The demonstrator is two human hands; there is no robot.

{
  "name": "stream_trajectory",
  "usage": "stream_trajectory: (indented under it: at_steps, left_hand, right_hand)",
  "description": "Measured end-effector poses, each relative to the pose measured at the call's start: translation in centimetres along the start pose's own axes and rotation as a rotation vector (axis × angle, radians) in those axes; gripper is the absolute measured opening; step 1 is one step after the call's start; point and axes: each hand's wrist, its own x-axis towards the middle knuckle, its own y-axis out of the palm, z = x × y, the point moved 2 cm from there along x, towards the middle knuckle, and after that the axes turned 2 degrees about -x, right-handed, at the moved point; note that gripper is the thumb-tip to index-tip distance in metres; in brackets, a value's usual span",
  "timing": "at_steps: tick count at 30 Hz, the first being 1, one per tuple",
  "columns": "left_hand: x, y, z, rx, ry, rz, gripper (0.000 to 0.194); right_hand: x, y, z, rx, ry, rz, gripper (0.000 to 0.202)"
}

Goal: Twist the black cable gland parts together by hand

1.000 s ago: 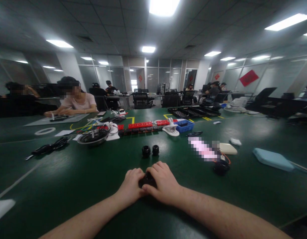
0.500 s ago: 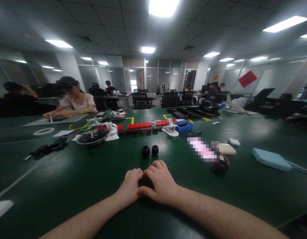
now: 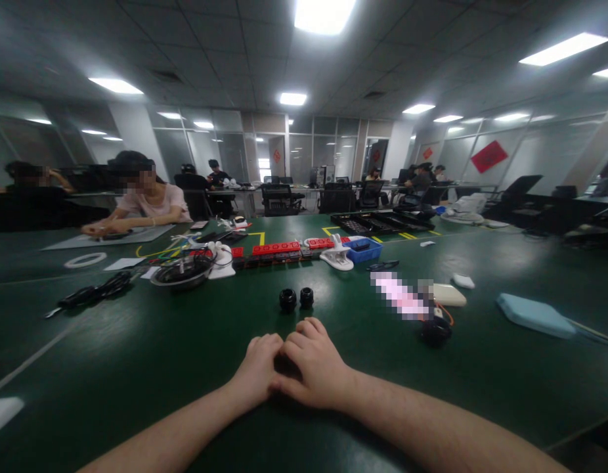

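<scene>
My left hand (image 3: 259,369) and my right hand (image 3: 320,365) meet low over the green table, fingers curled and touching. Between them shows part of a small black fitting (image 3: 289,366), in shadow and mostly covered by the fingers; both hands close around it. Just beyond my fingers stand two black ribbed fittings side by side, a slightly larger one (image 3: 287,300) on the left and a smaller one (image 3: 306,298) on the right. They look like plastic cable glands, though the detail is too small to be sure.
Red power-strip-like bars (image 3: 277,248) cross the table, between a metal bowl of cables (image 3: 180,272) and a blue bin (image 3: 364,250). A light-blue box (image 3: 535,314) lies right. Black cables (image 3: 94,292) lie left. A co-worker (image 3: 149,197) sits at the far left edge.
My right hand has rolled slightly over the held fitting, so less of it shows. The two standing fittings have stayed put.
</scene>
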Motion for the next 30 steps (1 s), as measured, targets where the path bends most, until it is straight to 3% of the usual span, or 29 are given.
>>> stream_trajectory:
  at_steps: [9, 19, 30]
  left_hand:
    - [0.0, -0.1, -0.4, 0.022, 0.013, -0.002, 0.017]
    - [-0.2, -0.8, -0.2, -0.033, -0.065, -0.015, 0.015]
    - [-0.3, -1.1, -0.3, -0.040, -0.096, -0.052, 0.017]
  right_hand:
    - [-0.4, 0.2, 0.8, 0.021, -0.120, 0.017, 0.035]
    - [-0.9, -0.6, 1.0, 0.076, -0.062, 0.051, 0.022]
    - [-1.3, -0.4, 0.0, 0.038, 0.019, -0.040, 0.016]
